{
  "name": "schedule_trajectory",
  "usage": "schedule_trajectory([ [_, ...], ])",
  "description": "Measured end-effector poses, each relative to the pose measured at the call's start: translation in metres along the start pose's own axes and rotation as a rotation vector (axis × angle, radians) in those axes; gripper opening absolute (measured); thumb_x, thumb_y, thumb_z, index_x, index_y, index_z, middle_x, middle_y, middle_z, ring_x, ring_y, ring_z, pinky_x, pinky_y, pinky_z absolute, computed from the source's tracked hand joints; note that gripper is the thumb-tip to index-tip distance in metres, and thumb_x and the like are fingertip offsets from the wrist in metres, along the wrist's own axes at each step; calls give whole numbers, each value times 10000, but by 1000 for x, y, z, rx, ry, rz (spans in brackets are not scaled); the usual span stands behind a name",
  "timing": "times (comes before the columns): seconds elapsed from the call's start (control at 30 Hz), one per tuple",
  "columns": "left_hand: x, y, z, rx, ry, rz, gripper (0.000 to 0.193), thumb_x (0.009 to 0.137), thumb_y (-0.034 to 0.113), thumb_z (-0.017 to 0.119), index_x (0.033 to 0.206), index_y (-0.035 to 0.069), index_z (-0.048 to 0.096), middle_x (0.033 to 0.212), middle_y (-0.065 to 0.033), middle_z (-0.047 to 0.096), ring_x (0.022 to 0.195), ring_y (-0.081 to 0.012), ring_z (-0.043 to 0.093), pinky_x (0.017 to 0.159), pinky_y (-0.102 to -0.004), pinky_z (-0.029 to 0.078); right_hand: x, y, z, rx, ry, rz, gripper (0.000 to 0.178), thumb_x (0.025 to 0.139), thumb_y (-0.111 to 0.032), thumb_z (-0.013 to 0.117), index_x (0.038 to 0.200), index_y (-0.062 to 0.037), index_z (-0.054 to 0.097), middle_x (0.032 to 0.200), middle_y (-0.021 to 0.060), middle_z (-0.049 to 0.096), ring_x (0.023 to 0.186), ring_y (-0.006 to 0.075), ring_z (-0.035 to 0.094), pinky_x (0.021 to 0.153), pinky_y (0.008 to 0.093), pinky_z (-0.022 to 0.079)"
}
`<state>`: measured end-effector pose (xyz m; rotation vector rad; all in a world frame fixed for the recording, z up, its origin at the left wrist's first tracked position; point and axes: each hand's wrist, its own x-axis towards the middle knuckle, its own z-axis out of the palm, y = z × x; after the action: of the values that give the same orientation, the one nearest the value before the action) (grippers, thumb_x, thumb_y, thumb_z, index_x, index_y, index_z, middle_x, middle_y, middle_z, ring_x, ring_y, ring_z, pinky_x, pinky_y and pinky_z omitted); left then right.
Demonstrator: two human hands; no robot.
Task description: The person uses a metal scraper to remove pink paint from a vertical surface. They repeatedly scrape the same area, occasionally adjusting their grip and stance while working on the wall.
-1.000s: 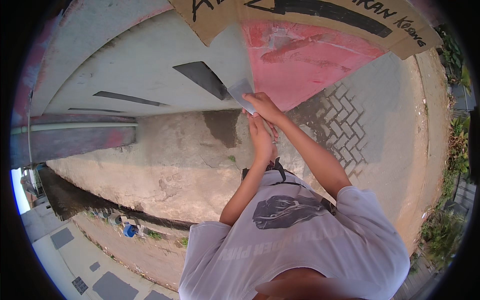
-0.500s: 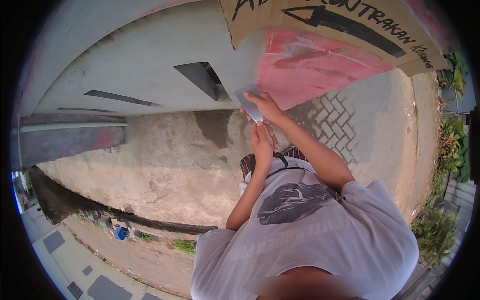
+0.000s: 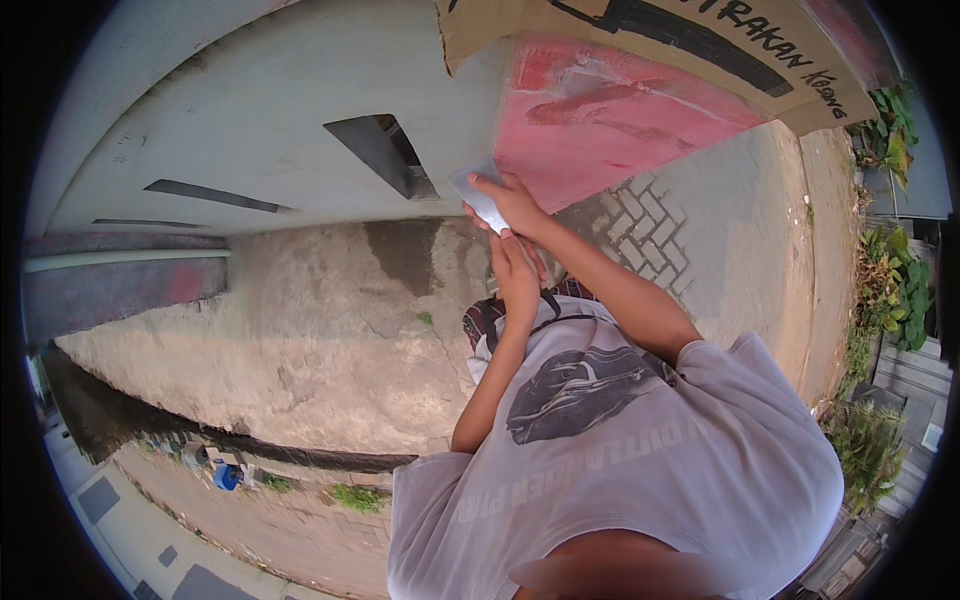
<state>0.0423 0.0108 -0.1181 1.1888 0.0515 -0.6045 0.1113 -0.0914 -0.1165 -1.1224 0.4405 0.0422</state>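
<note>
A flat, grey, tapering metal blade, which looks like a putty knife (image 3: 487, 210), is held out in front of my body near the wall. My left hand (image 3: 514, 274) is closed at its narrow end, where the fingers cover any handle. My right hand (image 3: 519, 209) grips the wide blade, its thumb lying on top and the fingers underneath. Both hands are close together, the right one farther out. Just beyond them is the lower part of a pale grey wall (image 3: 265, 130) that meets a red-painted section (image 3: 600, 120).
A cardboard sign (image 3: 680, 40) with dark lettering and an arrow hangs at the top right. The wall has slanted openings (image 3: 375, 150). Concrete ground (image 3: 330, 320) with a damp patch lies below, patterned paving (image 3: 645, 235) to the right, plants (image 3: 885, 280) at the far right, and a dark gutter (image 3: 240, 440) at lower left.
The scene has shifted slightly left in the view. The blade is tilted a little differently and looks brighter. Both hands keep their hold on it.
</note>
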Motion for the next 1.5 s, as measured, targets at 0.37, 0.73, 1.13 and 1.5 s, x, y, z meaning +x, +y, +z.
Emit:
schedule_trajectory([
  [0.37,0,-11,18,41,70,39,319,1119,348,291,1048,74,438,780,-36,498,430,-104,479,346,-245,360,-2,-4,-9,44,-77,6,275,1040,-257,543,1135,1,551,748,101,607,496,149,528,455,296,414],
  [0.73,-4,-17,49,16,204,101,256,1121,285,316,1109,62,442,727,-22,477,417,-92,457,346,-236,364,-2,-5,-24,54,-188,47,267,1042,-240,541,1125,14,537,741,107,593,501,155,512,452,294,406],
  [1.13,-12,-34,71,52,233,107,285,1123,303,325,1087,47,445,685,-17,471,399,-89,446,342,-239,367,-17,-7,-46,58,-205,38,292,1050,-275,537,1096,13,540,760,114,589,507,150,506,444,281,389],
  [1.5,-29,-55,108,83,171,126,304,1118,275,286,1118,11,437,705,-36,481,396,-107,462,329,-253,370,-48,-16,-90,66,-192,19,301,1048,-296,541,1033,4,559,748,98,592,508,141,504,457,277,384],
])
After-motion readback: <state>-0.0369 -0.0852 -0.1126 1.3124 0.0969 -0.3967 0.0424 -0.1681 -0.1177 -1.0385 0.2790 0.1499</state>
